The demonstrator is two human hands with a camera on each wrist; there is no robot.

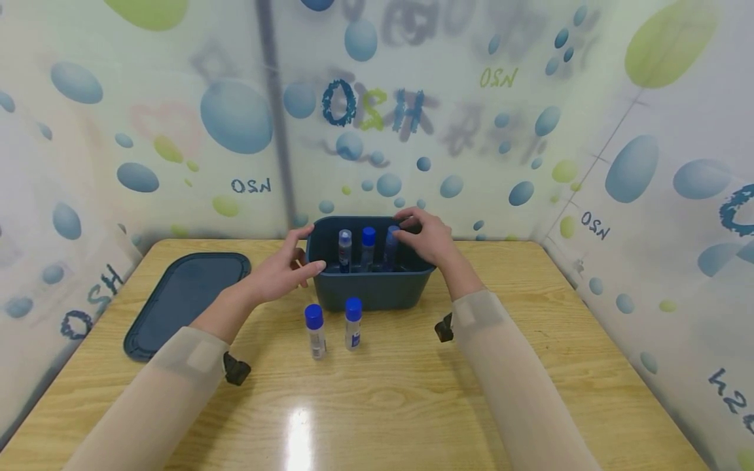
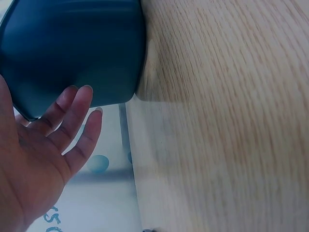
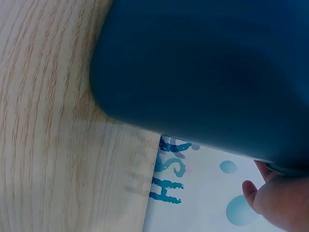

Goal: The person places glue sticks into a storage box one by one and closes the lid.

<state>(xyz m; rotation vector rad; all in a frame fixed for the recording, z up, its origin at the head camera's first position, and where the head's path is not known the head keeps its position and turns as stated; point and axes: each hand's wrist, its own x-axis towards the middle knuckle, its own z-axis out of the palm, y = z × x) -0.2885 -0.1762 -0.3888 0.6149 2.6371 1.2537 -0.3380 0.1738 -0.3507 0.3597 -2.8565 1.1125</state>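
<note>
A dark blue bin [image 1: 368,288] stands on the table, with several small clear tubes upright inside. The left tube [image 1: 345,248] has a pale, shiny top, while the middle tube [image 1: 368,245] shows a blue cap. My right hand [image 1: 432,239] reaches over the bin's right side and pinches the right tube [image 1: 391,245] near its cap. With fingers spread, my left hand [image 1: 279,271] touches the bin's left rim with thumb and forefinger; its other fingers [image 2: 79,108] extend loosely beside the wall. Two blue-capped tubes, one left [image 1: 316,337] and one right [image 1: 353,327], stand before the bin.
A dark blue lid [image 1: 188,297] lies flat on the wooden table [image 1: 377,405], left of the bin. Close behind the bin rises a patterned cloth wall [image 1: 471,176], and similar cloth encloses both sides.
</note>
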